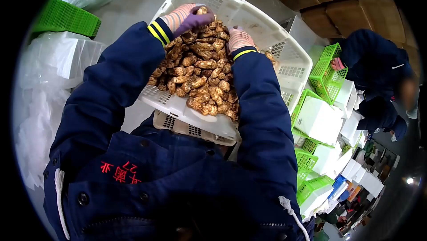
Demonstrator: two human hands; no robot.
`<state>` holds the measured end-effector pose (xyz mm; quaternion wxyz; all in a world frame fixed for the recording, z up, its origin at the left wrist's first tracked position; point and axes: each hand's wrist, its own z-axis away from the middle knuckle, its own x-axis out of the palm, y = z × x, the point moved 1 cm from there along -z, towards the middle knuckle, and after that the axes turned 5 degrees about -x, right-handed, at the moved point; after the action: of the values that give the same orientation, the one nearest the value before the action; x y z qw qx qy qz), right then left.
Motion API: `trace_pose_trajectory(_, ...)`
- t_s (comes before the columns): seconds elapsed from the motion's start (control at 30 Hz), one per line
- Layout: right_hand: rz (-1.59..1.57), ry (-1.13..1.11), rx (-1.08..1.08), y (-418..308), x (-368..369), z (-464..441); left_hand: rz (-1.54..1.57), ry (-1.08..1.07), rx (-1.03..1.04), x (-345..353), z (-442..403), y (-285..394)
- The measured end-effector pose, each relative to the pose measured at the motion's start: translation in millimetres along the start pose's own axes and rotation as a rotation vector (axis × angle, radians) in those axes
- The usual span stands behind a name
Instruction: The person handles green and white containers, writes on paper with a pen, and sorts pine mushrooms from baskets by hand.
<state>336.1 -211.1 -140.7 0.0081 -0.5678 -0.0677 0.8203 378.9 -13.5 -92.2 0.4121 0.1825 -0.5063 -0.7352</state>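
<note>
A large white plastic crate (284, 49) in front of me holds a heap of brown, earth-stained mushrooms (207, 65). My left hand (189, 18), in a striped and purple glove, is over the far left part of the heap. Its fingers are closed around a mushroom (202, 10). My right hand (240, 39), in a striped glove, reaches to the right side of the heap and touches it. Its fingertips are hidden, so what it holds cannot be made out.
Beneath the crate is another white crate (195, 135). Green baskets (327, 81) and white foam boxes (318, 121) line the right, where a person in dark clothing (373, 58) works. Cardboard boxes (347, 16) stand behind. Stacked green trays (66, 18) and clear plastic (40, 121) lie left.
</note>
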Motion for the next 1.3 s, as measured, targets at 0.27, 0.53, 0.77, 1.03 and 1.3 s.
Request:
trace_pose_trajectory(0.27, -1.895, 0.322, 0.307, 64, -25, 88, -1.247, -0.025, -0.026, 42, -11, 26)
trace_pose_trajectory(0.53, -2.242, 0.58, -0.025, 36, -37, 185, -1.597, -0.262, 0.046, 150, -49, -22)
trace_pose_trajectory(0.77, -2.171, 0.731, 0.363, 31, 2, 257, -1.588, -0.191, -0.107, 149, -66, -32)
trace_pose_trajectory(1.03, -1.831, 0.566, 0.259, 27, 23, 262, -0.956, -0.575, 0.165, 114, -56, -30)
trace_pose_trajectory(1.3, -2.01, 0.546, -0.016, 8, 9, 272, -0.528, -0.814, -0.17, 174, 36, 1)
